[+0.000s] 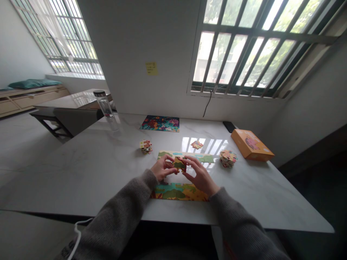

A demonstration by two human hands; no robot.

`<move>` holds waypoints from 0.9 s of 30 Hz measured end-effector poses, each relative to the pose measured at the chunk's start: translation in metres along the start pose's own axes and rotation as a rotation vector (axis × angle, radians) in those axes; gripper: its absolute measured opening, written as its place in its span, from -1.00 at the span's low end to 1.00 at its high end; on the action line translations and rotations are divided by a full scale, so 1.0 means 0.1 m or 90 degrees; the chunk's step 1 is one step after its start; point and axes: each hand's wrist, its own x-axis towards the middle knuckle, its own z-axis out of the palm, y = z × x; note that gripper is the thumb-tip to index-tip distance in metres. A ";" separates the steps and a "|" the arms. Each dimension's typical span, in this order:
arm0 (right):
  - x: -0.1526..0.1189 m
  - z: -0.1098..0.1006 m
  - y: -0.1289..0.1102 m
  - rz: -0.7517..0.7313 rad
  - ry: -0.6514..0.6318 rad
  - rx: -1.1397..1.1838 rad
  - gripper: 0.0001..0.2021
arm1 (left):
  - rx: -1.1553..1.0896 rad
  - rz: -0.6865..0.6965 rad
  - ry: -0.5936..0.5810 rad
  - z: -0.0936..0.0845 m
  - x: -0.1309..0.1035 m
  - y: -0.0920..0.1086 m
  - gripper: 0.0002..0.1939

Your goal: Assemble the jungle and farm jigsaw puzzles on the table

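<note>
Puzzle pc (179, 164) is held up btwn left hand (163, 168) and right hand (200, 174), fingertips of both pinched on it, over the counter (94, 173). Near puzzle strip (177, 192) is laid on the near side, w/ far puzzle strip (206, 159) partly hidden by the hands. Left stack (146, 146) of pcs is placed far left, right stack (228, 159) to the right, nr orange box (252, 145).

- We see lines of writing on the yellow note (151, 68) on the wall (168, 32), but cannot read them.
- On the orange box (261, 149), we find pale marks, perhaps lettering, too blurred to read.
</note>
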 end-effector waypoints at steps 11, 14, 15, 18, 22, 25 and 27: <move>-0.23 -0.31 0.29 0.065 0.007 -0.053 -0.60 | 0.098 0.042 0.068 -0.06 -0.03 -0.01 -0.56; -0.43 -0.49 0.46 0.110 0.004 -0.067 -0.65 | 0.138 0.041 0.071 -0.08 -0.04 -0.02 -0.64; -0.51 -0.55 0.50 0.127 -0.001 -0.072 -0.66 | 0.147 0.040 0.070 -0.08 -0.04 -0.02 -0.66; -0.69 -0.72 0.60 0.174 -0.027 -0.097 -0.68 | 0.173 0.037 0.063 -0.07 -0.04 -0.02 -0.69; -0.81 -0.86 0.64 0.201 -0.055 -0.108 -0.70 | 0.210 0.040 0.037 -0.06 -0.05 -0.03 -0.72; -0.81 -0.90 0.65 0.209 -0.045 -0.107 -0.72 | 0.270 0.047 0.003 -0.01 -0.04 -0.05 -0.73; -0.79 -0.91 0.68 0.224 -0.040 -0.105 -0.72 | 0.330 0.074 -0.038 0.06 0.00 -0.06 -0.73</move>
